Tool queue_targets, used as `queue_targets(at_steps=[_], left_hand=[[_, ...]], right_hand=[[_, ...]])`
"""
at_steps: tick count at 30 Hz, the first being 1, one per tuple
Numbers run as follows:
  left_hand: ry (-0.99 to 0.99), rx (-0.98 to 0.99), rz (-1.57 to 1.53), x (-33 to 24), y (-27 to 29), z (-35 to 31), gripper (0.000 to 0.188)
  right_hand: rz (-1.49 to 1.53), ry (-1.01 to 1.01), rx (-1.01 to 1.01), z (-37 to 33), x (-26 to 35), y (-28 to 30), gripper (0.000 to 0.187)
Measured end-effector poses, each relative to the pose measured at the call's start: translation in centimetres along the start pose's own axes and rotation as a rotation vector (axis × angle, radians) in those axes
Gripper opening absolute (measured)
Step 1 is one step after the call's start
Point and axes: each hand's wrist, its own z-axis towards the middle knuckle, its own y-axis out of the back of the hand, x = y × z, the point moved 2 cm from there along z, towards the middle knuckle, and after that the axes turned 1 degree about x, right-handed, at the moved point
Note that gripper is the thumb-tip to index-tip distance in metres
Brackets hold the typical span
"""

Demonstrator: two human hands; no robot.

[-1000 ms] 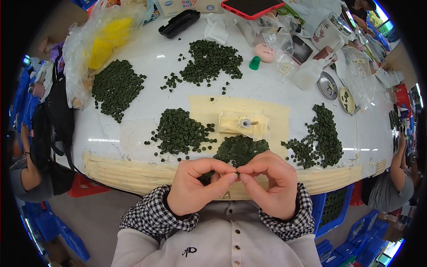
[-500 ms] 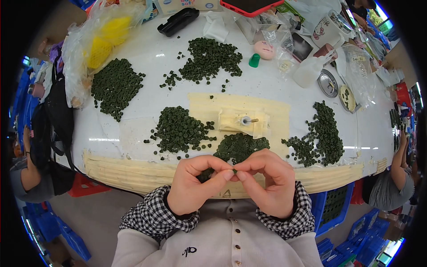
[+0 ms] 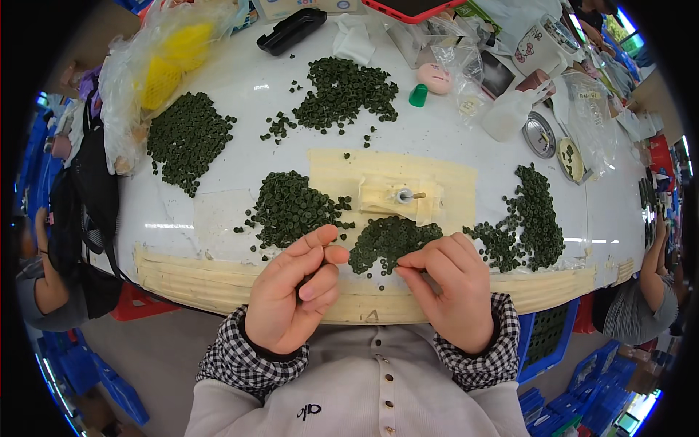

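Closest in, the left hand (image 3: pixel 291 295) is curled, thumb pressed toward the forefinger with the other fingers folded in — whatever it pinches is hidden, so what it holds I cannot tell. The right hand (image 3: pixel 445 288) sits just beside it, fingers bunched narrow, fingertips (image 3: pixel 405 264) down at the near edge of the small heap of dark green round pieces (image 3: pixel 389 240); it looks to be picking at one piece, though the piece itself is too small to make out.

Both hands hover over the front rim of the round white surface (image 3: pixel 240 156), where strips of cream tape (image 3: pixel 189 273) run along the edge. By my reading this is the picking-up stage — one piece being drawn from the heap. The next move calls for a fine pinch and a steady lift so the neighbouring pieces are not scattered.

Just beyond the heap, a cream-taped block with a short metal pin (image 3: pixel 400 197) stands on a taped patch. To its left lies a second green pile (image 3: pixel 291 207), to the right a long one (image 3: pixel 535 218). Farther back are two more piles, one at far left (image 3: pixel 186 138) and one at top centre (image 3: pixel 346 91). At the far rim: a yellow thing in a clear plastic bag (image 3: pixel 164 62), a black case (image 3: pixel 291 30), a small green cap (image 3: pixel 418 95), a pink oval object (image 3: pixel 435 77).
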Motion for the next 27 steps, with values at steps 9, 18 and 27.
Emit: queue_targets(at_steps=[9, 18, 27], left_hand=[[0.103, 0.215, 0.125, 1.0, 0.2, 0.3, 0.031], [0.166, 0.139, 0.34, 1.6, -1.5, 0.2, 0.032], [0.147, 0.099, 0.319, 2.1, -1.7, 0.6, 0.027]], right_hand=[[-0.162, 0.117, 0.02, 0.3, 0.1, -1.3, 0.016], [0.075, 0.024, -0.144, 0.0, 0.2, -0.1, 0.019], [0.112, 0.005, -0.189, -0.4, 0.0, 0.6, 0.024]])
